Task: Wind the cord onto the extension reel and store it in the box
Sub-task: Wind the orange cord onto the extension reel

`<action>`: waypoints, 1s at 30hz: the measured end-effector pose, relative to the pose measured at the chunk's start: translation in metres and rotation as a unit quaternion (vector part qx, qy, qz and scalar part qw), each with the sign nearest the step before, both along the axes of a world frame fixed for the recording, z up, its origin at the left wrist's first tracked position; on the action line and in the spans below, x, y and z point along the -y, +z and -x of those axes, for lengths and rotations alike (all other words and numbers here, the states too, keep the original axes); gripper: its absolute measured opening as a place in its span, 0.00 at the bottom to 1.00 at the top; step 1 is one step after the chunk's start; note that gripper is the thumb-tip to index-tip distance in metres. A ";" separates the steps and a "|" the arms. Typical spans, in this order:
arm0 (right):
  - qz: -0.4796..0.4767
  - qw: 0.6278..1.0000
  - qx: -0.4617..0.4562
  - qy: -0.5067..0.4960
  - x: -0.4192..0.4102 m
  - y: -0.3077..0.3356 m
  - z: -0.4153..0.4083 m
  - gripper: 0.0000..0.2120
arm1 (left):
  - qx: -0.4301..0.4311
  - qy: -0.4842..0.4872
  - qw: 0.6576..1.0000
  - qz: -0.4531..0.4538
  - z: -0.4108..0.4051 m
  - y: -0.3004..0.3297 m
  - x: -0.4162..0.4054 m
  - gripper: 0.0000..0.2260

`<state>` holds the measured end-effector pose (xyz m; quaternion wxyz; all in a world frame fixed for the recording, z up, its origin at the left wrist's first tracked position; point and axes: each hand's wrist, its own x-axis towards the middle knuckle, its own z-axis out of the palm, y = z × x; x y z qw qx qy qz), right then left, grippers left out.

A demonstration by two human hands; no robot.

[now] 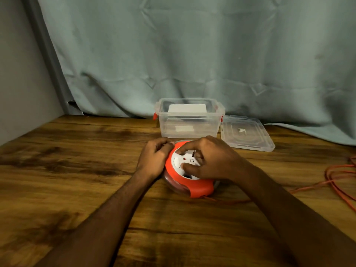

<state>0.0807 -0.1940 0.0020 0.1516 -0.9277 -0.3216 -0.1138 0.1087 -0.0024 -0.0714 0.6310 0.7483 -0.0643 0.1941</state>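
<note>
An orange and white extension reel [194, 185] lies flat on the wooden table [77, 170] in the middle of the head view. My left hand [154, 157] grips its left rim. My right hand [210, 160] rests on top, fingers pressed into the white centre. An orange cord [335, 182] leaves the reel's near right edge and trails in loose loops to the right table edge. Behind the reel stands a clear plastic box [189, 120], open, with orange latches.
The box's clear lid [246, 134] lies flat to the right of the box. A grey-green curtain [192, 54] hangs behind the table. A wall [17, 74] closes the left side.
</note>
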 end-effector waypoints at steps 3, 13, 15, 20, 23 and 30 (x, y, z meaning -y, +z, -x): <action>0.048 0.999 -0.003 0.021 0.009 0.007 0.001 0.24 | -0.001 -0.004 1.000 0.021 0.001 0.001 0.002 0.10; 0.013 0.996 0.042 -0.081 0.001 -0.007 -0.001 0.32 | -0.019 0.003 1.000 0.024 -0.001 0.001 0.002 0.11; 0.004 0.990 0.066 -0.127 -0.006 -0.014 -0.002 0.34 | -0.022 0.006 0.999 0.025 -0.002 0.001 0.000 0.10; -0.015 0.968 0.087 -0.234 -0.017 -0.020 -0.002 0.35 | -0.034 0.006 0.999 0.021 -0.001 0.001 0.001 0.10; -0.031 0.955 0.114 -0.270 -0.013 -0.020 -0.002 0.35 | -0.029 0.014 0.999 0.013 -0.001 0.001 0.004 0.10; -0.018 0.966 0.107 -0.233 -0.011 -0.015 -0.003 0.24 | -0.024 0.019 1.000 -0.005 0.000 0.001 0.003 0.11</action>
